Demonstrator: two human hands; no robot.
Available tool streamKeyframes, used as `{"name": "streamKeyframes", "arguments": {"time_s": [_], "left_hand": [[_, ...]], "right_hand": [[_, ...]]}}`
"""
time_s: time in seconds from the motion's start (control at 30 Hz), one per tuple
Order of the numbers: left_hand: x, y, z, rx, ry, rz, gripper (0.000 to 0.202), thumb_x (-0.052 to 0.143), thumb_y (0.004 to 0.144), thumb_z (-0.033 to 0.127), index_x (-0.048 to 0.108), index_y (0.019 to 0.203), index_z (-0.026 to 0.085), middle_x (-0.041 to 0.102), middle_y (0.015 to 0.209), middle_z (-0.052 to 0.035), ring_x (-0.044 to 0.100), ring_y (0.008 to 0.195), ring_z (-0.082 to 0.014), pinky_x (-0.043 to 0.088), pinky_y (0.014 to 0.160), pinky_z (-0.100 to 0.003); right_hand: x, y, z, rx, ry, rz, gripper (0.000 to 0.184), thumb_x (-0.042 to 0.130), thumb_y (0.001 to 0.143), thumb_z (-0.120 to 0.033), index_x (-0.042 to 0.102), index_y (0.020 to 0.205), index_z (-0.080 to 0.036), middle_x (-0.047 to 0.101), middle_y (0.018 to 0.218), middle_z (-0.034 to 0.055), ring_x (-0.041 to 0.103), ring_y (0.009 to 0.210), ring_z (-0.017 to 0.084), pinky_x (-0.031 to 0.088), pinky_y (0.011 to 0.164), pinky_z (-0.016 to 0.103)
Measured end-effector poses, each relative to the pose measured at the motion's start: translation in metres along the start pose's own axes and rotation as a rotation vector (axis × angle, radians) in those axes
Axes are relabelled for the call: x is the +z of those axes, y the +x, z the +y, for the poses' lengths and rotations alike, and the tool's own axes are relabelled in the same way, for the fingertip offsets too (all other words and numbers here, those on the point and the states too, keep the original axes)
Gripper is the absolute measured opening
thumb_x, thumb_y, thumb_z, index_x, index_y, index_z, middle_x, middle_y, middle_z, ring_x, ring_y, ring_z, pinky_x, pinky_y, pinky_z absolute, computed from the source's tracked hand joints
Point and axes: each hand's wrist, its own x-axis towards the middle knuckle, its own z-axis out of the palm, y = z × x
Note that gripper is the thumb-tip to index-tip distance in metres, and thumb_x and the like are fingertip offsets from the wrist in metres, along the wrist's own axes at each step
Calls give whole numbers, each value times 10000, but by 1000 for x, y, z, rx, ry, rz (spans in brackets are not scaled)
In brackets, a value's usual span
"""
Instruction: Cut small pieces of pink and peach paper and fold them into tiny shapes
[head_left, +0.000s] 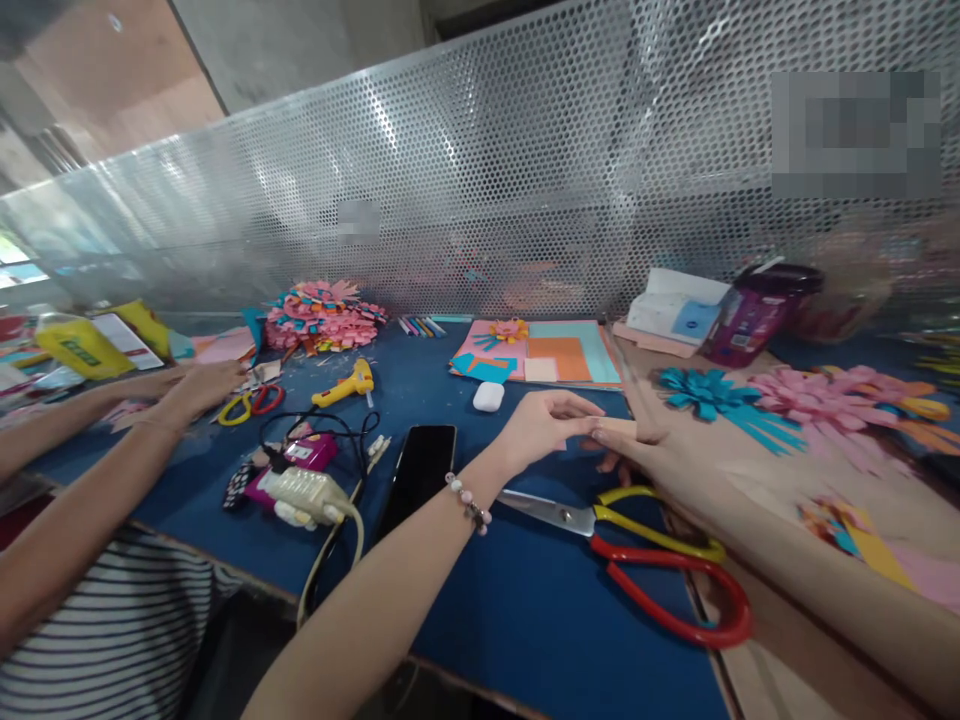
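Observation:
My left hand [541, 432] and my right hand [646, 448] meet above the blue table, fingers closed together around a small pale piece of paper [616, 428]. Fingers hide part of the paper, so its full shape cannot be made out. Just below them lie large scissors [559, 512] with one yellow and one red handle, the blades pointing left. A black phone [424, 462] rests left of my left wrist. Beyond my hands sit a white earbud case [488, 397] and a stack of coloured paper [611, 352] with loose cut pieces on it.
A yellow glue gun [341, 386], a power strip with cables [307, 492] and a heap of paper flowers [322, 318] lie leftward. A co-worker's hands [199, 385] work at far left. Teal [705, 392] and pink [817, 405] paper flowers lie right, near a purple cup [757, 315].

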Motion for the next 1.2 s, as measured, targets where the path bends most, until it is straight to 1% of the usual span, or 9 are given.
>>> {"name": "streamKeyframes", "arguments": {"time_s": [0.07, 0.17, 0.3, 0.43, 0.57, 0.67, 0.83, 1.03, 1.2], "left_hand": [[-2, 0, 2, -42, 1, -20, 311, 609, 743, 349, 648, 1007, 187, 660, 900, -64, 576, 756, -121, 401, 552, -181], [-3, -1, 5, -62, 9, -39, 319, 603, 748, 330, 641, 1035, 194, 659, 939, -66, 580, 786, -125, 410, 576, -186], [-2, 0, 6, -38, 35, -45, 311, 602, 746, 344, 652, 1009, 186, 662, 918, -66, 575, 773, -127, 401, 549, -182], [0, 0, 5, 18, 70, -61, 284, 616, 736, 327, 666, 954, 152, 664, 841, -66, 570, 725, -119, 411, 557, -195], [2, 2, 2, 72, 106, -37, 226, 619, 729, 289, 680, 875, 128, 658, 777, -60, 557, 673, -107, 428, 585, -210], [3, 3, 1, 97, 134, -12, 228, 615, 730, 288, 687, 877, 130, 664, 772, -61, 561, 667, -111, 444, 618, -228], [3, 4, -3, 129, 119, 14, 237, 612, 731, 297, 696, 881, 133, 667, 751, -57, 568, 662, -116, 453, 643, -242], [2, 5, -5, 103, 135, 19, 239, 626, 722, 313, 706, 871, 143, 666, 738, -49, 557, 647, -114, 438, 611, -234], [3, 5, -2, 81, 94, 32, 253, 645, 707, 308, 708, 876, 130, 665, 733, -51, 545, 627, -108, 420, 575, -220]], "right_hand": [[1, 1, 1, 12, -14, 16, 408, 628, 693, -546, 718, 788, -160, 677, 647, 81, 540, 500, 144, 427, 469, 260], [1, 2, 1, 32, -17, 20, 409, 644, 681, -535, 726, 784, -148, 676, 636, 85, 541, 497, 142, 428, 461, 253], [0, 2, 0, 52, -31, -10, 405, 639, 687, -529, 737, 812, -156, 685, 657, 80, 548, 514, 135, 435, 473, 242], [-2, 3, 5, 22, -84, -16, 435, 610, 703, -557, 737, 844, -165, 688, 674, 76, 557, 544, 137, 427, 484, 238], [-1, 3, 5, 8, -115, -30, 425, 598, 707, -570, 734, 822, -185, 683, 660, 65, 545, 513, 133, 405, 466, 240], [0, 2, -1, 7, -95, -38, 408, 597, 705, -570, 728, 787, -192, 676, 645, 56, 521, 479, 120, 398, 456, 237], [3, 0, -7, 15, -79, -31, 419, 622, 685, -556, 729, 807, -169, 668, 640, 54, 485, 450, 100, 388, 437, 228], [1, 1, -2, 22, -121, -14, 419, 612, 702, -551, 727, 832, -170, 665, 649, 53, 489, 465, 100, 379, 440, 225], [1, 1, -1, 7, -137, -1, 405, 612, 704, -552, 729, 818, -181, 662, 627, 48, 506, 467, 107, 387, 450, 230]]}}
